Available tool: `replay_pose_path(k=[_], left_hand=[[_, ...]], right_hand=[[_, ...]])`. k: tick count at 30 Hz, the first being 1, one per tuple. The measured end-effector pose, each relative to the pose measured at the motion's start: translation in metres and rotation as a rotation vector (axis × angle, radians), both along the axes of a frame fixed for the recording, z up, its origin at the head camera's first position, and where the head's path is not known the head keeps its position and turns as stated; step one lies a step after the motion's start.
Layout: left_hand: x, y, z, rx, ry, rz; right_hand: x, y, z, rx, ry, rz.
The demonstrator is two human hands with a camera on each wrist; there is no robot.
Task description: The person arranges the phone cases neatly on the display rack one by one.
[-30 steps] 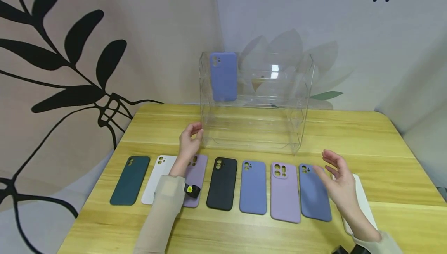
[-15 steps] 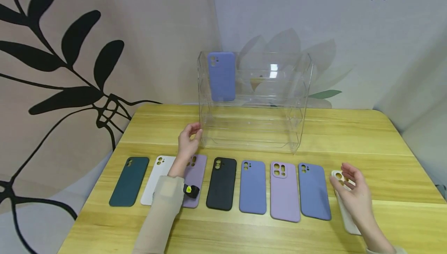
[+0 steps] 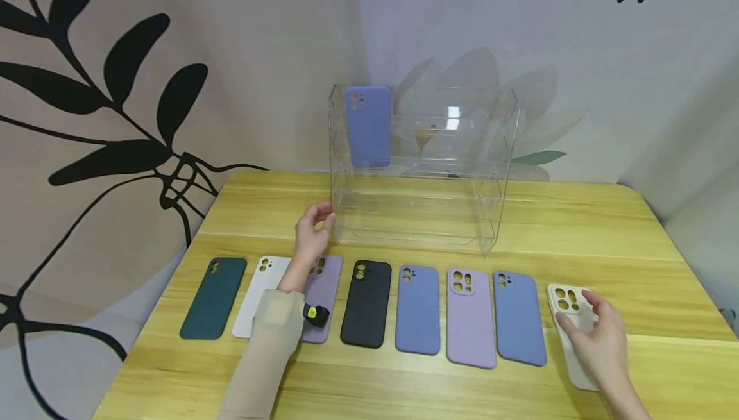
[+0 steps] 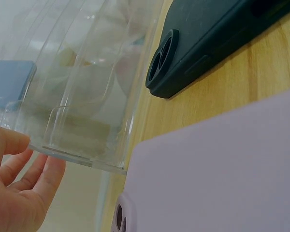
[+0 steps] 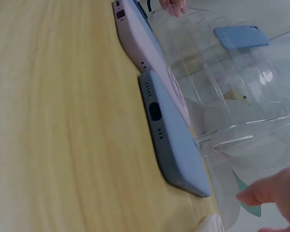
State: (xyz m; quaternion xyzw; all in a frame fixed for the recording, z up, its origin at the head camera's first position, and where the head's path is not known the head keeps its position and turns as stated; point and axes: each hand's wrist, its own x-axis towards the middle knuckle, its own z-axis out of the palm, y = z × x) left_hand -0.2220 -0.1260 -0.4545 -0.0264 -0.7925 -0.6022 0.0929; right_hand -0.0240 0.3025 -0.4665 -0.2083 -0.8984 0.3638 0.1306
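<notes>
Where the desk [image 3: 664, 298] extends in front of the clear rack [image 3: 424, 173] and past its right end, one off-white phone case [image 3: 584, 322] lies flat, camera openings toward the far side. Over it: the right hand [image 3: 603, 336], fingers parted and loosely bent, thumb clear of the case in the right wrist view, grasping nothing; whether a fingertip meets the edge cannot be told. Same row, right to left, all flat before the rack: one blue case [image 3: 521, 317], just beyond its right end; one lilac case [image 3: 471, 330], at its right portion; one periwinkle case [image 3: 417, 311], at its middle; one black case [image 3: 366, 304], at its left portion; one purple case [image 3: 327, 282], at its left end, partly under the left wrist; one white case [image 3: 262, 295], beyond its left end, partly behind a beige sleeve [image 3: 262, 343]; one dark green case [image 3: 213, 298], farthest left. At the rack's left side panel: the left hand [image 3: 312, 233], thumb and fingers pinching the edge. In the rack's upper left: one upright blue-violet case [image 3: 369, 128]. Behind the rack: a pale wall [image 3: 277, 54] with dark printed leaves [image 3: 115, 160].
</notes>
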Motion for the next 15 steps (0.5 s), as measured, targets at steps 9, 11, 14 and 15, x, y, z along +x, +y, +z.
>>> replay_pose_path(k=[9, 11, 14, 15], left_hand=[[0.009, 0.003, 0.018, 0.014, -0.017, -0.034], [0.003, 0.001, 0.007, 0.02, -0.015, -0.033], [0.0, -0.001, 0.001, 0.012, -0.012, -0.024], [0.0, -0.001, 0.001, 0.009, -0.013, -0.019]], right_hand=[[0.003, 0.004, -0.005, 0.103, -0.046, 0.058], [0.003, 0.004, -0.005, 0.122, -0.048, 0.067], [0.003, 0.003, -0.006, 0.14, -0.059, 0.067], [0.003, 0.003, -0.006, 0.142, -0.067, 0.065]])
